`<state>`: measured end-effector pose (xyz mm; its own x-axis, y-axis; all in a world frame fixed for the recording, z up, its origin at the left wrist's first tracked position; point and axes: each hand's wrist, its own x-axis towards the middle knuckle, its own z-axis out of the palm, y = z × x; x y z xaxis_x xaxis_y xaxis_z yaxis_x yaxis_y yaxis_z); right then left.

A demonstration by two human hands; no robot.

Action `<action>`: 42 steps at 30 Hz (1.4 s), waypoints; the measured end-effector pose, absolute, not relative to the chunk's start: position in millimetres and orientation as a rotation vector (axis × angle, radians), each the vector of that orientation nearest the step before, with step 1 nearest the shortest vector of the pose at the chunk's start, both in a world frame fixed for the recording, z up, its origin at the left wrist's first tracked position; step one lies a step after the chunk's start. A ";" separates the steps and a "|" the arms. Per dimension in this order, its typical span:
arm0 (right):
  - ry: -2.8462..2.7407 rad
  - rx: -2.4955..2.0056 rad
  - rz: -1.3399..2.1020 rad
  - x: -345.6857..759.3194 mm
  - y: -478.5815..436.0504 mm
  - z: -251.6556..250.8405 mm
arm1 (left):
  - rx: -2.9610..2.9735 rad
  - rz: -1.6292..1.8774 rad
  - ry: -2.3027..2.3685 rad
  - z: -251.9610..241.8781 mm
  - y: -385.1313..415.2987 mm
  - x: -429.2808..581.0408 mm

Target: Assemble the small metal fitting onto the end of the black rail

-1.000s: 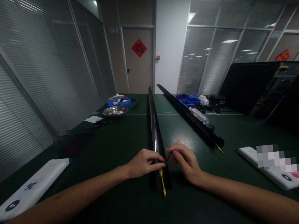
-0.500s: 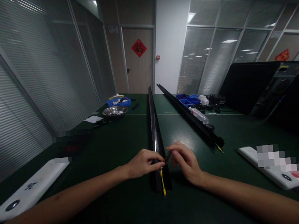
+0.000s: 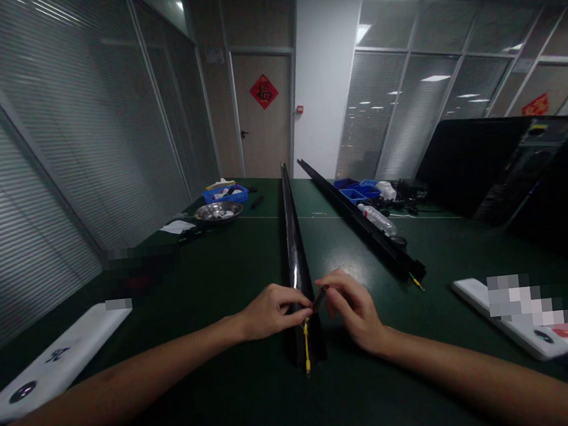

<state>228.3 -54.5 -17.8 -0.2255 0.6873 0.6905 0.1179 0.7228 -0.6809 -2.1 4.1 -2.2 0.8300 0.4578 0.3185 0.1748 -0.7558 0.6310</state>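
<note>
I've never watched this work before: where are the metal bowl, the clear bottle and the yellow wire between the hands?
Metal bowl [image 3: 204,212], head view: inner wall.
Clear bottle [image 3: 378,220], head view: middle.
Yellow wire [image 3: 306,347], head view: mid-length.

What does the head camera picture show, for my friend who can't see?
A person's left hand is over a long black rail with a yellow wire, on a green table; the right hand holds a thin dark piece close by.
</note>
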 end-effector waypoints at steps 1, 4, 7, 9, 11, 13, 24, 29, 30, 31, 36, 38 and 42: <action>-1.742 -0.640 0.600 228.0 -54.6 -17.9 | 2.408 0.623 0.462 -2.4 4.0 -2.0; -1.739 -0.645 0.595 227.9 -54.7 -17.5 | 2.407 0.609 0.466 -2.2 4.0 -1.7; -1.744 -0.656 0.593 228.7 -54.6 -17.0 | 2.403 0.606 0.466 -1.4 4.4 -1.5; -1.748 -0.653 0.592 229.4 -54.4 -17.0 | 2.406 0.608 0.466 -0.9 4.8 -1.4; -1.750 -0.646 0.596 230.0 -54.2 -17.3 | 2.409 0.608 0.466 -0.6 5.2 -1.6; -1.747 -0.641 0.611 230.0 -54.0 -17.8 | 2.410 0.605 0.466 -0.7 5.4 -1.9; -1.722 -0.666 0.616 230.1 -52.5 -19.9 | 2.411 0.608 0.460 -0.4 3.3 -1.4; -1.728 -0.648 0.603 230.7 -52.6 -19.3 | 2.411 0.600 0.469 -2.0 4.4 -1.5; -1.730 -0.657 0.596 230.7 -52.7 -19.5 | 2.411 0.601 0.467 -2.4 4.5 -1.4; -1.731 -0.669 0.589 230.7 -52.7 -19.6 | 2.412 0.603 0.463 -2.8 4.6 -1.2; -1.739 -0.700 0.582 231.0 -52.9 -19.8 | 2.421 0.607 0.456 -3.5 4.4 -0.7; -1.745 -0.695 0.573 231.1 -53.0 -19.5 | 2.421 0.607 0.459 -3.4 4.2 -1.0; -1.751 -0.679 0.556 230.5 -53.6 -19.2 | 2.421 0.619 0.459 -3.6 4.2 -2.0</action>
